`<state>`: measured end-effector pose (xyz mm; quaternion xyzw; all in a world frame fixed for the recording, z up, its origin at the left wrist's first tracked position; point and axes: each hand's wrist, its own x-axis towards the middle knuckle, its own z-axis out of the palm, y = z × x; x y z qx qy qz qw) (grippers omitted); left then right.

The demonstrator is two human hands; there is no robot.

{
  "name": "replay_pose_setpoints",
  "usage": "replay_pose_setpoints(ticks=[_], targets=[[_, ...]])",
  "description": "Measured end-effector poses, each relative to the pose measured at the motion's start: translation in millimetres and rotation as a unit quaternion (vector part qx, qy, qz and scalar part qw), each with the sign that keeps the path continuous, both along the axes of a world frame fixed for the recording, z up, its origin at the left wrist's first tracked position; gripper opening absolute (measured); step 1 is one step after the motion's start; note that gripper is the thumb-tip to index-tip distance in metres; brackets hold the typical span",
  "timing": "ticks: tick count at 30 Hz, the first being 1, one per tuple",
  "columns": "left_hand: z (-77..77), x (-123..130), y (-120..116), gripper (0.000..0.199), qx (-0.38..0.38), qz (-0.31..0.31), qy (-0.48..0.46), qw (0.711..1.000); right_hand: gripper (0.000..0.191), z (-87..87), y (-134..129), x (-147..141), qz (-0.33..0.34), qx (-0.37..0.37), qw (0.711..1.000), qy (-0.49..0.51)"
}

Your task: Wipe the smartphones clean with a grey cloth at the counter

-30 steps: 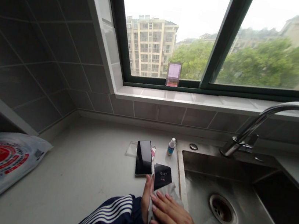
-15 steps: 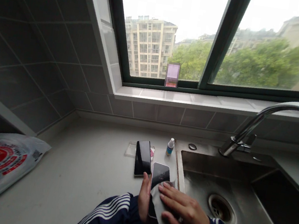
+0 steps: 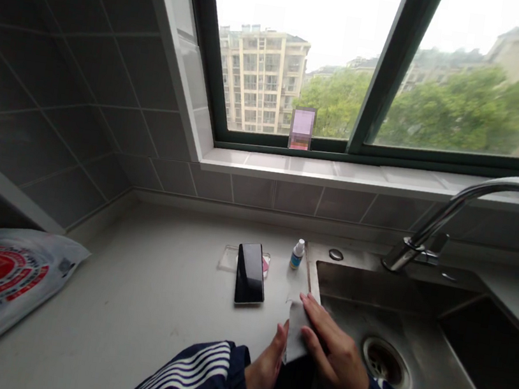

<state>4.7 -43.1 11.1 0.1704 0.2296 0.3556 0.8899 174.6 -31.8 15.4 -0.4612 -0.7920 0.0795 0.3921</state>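
Observation:
My left hand (image 3: 265,370) is closed around the edge of a dark smartphone (image 3: 291,386), its thumb up along the left side. A thin grey cloth (image 3: 296,334) lies over the phone's upper part. On that cloth presses my right hand (image 3: 332,354), fingers together and thumb bent in, holding it against the phone. Much of the lower phone is in shadow and partly cut off. A second black phone (image 3: 251,274) lies screen up on the counter beyond my left hand, over a clear phone case (image 3: 228,259). A small white-capped bottle (image 3: 297,255) stands upright near the sink.
To the right is a steel sink (image 3: 417,339) with a drain (image 3: 385,361) and a curved faucet (image 3: 431,212). A printed plastic bag (image 3: 0,287) lies on the pale counter (image 3: 128,305) at the left. A window sill (image 3: 321,168) runs along the back.
The held phone has tilted and come lower and to the right, its screen no longer facing me. Both hands moved with it, the cloth now wrapping its upper edge.

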Motion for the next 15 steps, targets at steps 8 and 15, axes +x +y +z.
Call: replay_pose_setpoints(ticks=[8, 15], targets=[[-6.0, -3.6, -2.5, 0.072, 0.103, -0.085, 0.115, 0.984, 0.032, 14.0, 0.8, -0.1, -0.012, -0.237, 0.935, 0.264], [-6.2, -4.5, 3.9, 0.078, 0.143, -0.121, 0.095, 0.978, 0.042, 15.2, 3.9, -1.7, 0.014, -0.339, 0.874, 0.348]])
